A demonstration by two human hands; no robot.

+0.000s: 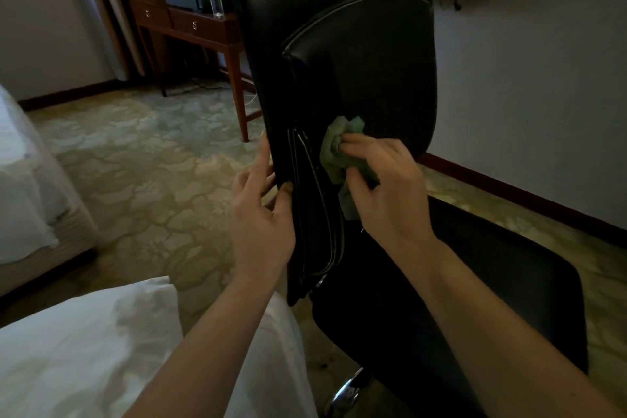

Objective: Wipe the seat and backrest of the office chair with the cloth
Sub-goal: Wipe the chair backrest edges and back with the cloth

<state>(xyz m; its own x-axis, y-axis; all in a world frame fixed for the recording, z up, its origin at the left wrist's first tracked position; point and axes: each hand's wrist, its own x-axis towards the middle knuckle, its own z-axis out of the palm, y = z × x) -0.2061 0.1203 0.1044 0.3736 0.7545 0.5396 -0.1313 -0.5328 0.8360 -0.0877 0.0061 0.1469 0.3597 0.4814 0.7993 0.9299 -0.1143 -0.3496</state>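
Black leather chair backrest (356, 61) is gripped at left edge by left hand (261, 214); crumpled green cloth (336, 146) is pinched by fingers (361, 143) of right hand (390, 193). Firm overlapping strokes are advised.

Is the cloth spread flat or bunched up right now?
Bunched up: the green cloth shows crumpled folds, gripped by the right hand against the backrest.

Backrest (356, 54) blocks ahead; open carpet (142, 180) left; bed (84, 349) crowds near-left.
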